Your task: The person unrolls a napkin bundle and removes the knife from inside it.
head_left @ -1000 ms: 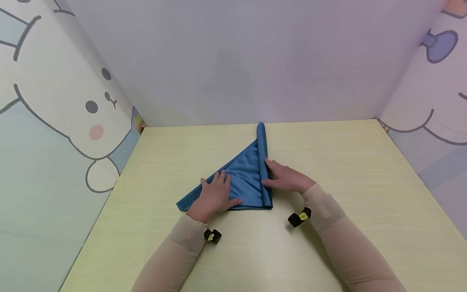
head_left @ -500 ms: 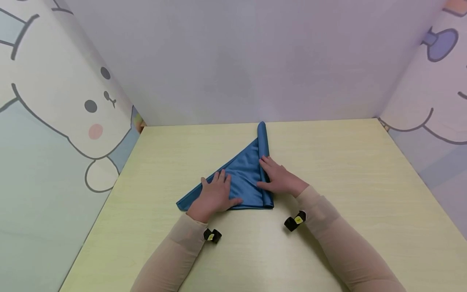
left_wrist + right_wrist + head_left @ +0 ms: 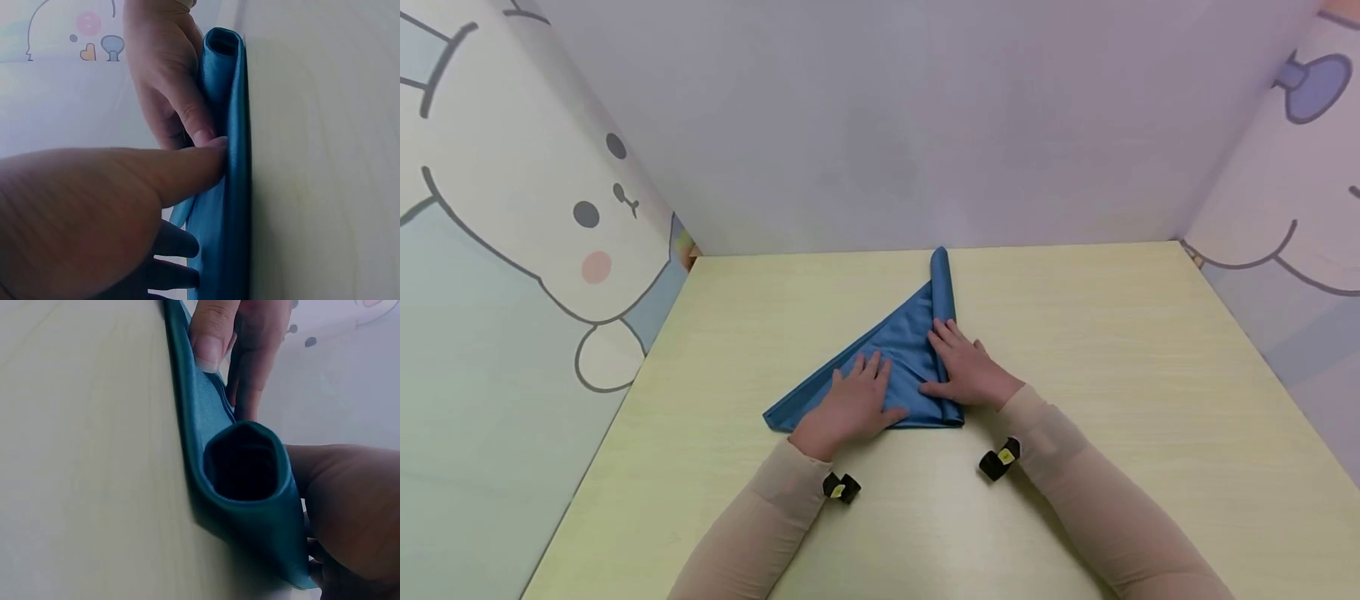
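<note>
A satiny blue cloth (image 3: 902, 342) lies folded in a triangle on the pale wooden table, its right side rolled into a tube that runs away from the person. My left hand (image 3: 852, 404) rests flat on the triangle with fingers spread. My right hand (image 3: 972, 371) lies over the rolled edge, fingers stretched across it and thumb pointing left onto the flat part. In the right wrist view the hollow end of the roll (image 3: 247, 462) shows as a round opening. The left wrist view shows the left thumb (image 3: 187, 172) on the cloth near the right hand's thumb.
The light wooden table (image 3: 1112, 350) stretches to both sides and in front of the cloth. A plain pale wall (image 3: 887, 125) stands behind it, close to the roll's far tip. Printed cartoon panels (image 3: 535, 167) flank the table. Each wrist wears a small black camera (image 3: 1000, 460).
My right hand has moved left, from beside the roll to over it. The left hand has shifted slightly right on the cloth. The roll stays nearly in place.
</note>
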A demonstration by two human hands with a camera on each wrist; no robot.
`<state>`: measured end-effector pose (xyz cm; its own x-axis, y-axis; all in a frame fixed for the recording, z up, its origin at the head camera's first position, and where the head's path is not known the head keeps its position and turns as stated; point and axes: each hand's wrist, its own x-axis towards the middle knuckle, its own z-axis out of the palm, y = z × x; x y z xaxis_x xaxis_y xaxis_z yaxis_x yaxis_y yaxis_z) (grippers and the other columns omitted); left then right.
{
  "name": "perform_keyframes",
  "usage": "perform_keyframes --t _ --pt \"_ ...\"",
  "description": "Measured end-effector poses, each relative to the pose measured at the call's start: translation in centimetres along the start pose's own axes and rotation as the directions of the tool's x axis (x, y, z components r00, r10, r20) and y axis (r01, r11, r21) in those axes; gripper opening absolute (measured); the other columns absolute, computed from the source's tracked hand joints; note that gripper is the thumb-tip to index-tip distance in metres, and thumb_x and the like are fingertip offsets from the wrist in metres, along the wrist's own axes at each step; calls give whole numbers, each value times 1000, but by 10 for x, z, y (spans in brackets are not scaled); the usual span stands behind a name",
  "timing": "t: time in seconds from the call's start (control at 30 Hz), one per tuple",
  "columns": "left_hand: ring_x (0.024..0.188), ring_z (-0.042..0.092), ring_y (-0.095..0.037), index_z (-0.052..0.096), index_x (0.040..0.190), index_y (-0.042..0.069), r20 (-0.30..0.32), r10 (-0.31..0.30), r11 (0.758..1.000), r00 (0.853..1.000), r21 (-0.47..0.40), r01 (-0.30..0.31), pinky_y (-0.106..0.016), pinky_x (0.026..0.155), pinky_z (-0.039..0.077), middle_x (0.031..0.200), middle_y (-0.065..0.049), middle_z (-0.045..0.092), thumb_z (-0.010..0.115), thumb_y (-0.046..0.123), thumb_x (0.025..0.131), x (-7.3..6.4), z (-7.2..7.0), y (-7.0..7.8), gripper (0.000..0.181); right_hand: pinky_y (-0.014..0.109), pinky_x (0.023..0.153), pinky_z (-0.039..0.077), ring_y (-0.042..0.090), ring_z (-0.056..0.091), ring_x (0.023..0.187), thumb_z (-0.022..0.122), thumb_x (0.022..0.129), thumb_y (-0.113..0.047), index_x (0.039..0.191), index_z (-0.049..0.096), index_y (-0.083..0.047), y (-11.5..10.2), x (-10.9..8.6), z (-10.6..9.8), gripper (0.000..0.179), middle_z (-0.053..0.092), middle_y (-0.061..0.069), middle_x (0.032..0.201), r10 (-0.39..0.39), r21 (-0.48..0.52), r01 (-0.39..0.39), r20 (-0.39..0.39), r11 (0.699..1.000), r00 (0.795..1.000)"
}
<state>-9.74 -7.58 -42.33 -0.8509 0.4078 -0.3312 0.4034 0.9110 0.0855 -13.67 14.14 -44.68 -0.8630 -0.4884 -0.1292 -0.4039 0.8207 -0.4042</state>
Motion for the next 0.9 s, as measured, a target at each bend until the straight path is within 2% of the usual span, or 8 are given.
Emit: perform_keyframes --t 0.43,0.67,0.9 --pt "145 13 -35 25 153 10 -6 -12 999 1000 40 12 -68 103 22 159 -13 14 48 65 91 3 3 -4 87 70 103 17 35 2 146 65 86 -53 153 19 0 3 -2 -5 97 6 17 160 21 1 -21 21 1000 1000" --pt "145 14 -35 26 153 11 -14 -8 999 1000 49 9 -68 103 23 159 -12 15 48 66 90 3 2 -6 87 71 103 16 36 3 146 67 88 -47 153 18 0 4 -3 -11 94 7 18 160 31 13 -31 40 999 999" --pt "145 13 -34 25 154 12 -10 -8 999 1000 45 9 -69 103 21 159 -11 15 48 67 89 3 2 -7 87 70 104 14 33 4 146 67 88 -46 154 18 -7 5 -6 -16 91 6 15 160 62 18 -63 68 998 996"
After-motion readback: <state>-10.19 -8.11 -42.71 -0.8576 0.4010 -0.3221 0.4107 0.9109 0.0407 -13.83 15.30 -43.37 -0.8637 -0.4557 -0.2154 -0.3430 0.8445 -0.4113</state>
